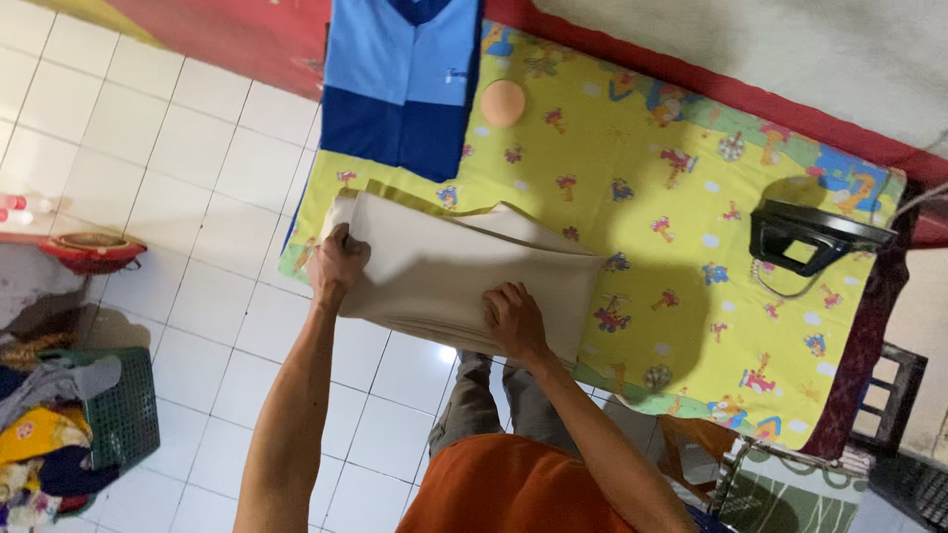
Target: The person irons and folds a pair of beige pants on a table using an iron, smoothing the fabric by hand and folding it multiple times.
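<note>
A folded beige cloth (464, 266) lies on a table covered by a yellow sheet with cartoon prints (642, 148). My left hand (338, 262) grips the cloth's left end, fingers curled over its edge. My right hand (513, 321) rests flat on the cloth's near edge, pressing it down. A folded garment in light and dark blue (400, 84) lies at the far side of the sheet, beyond the beige cloth. A round orange disc (503, 103) sits next to it.
A black iron (805, 237) stands on the right part of the sheet. A green basket (123, 410) full of clothes is on the white tiled floor at left. A red bowl-like stand (92, 252) sits further left. A chair (889, 395) is at right.
</note>
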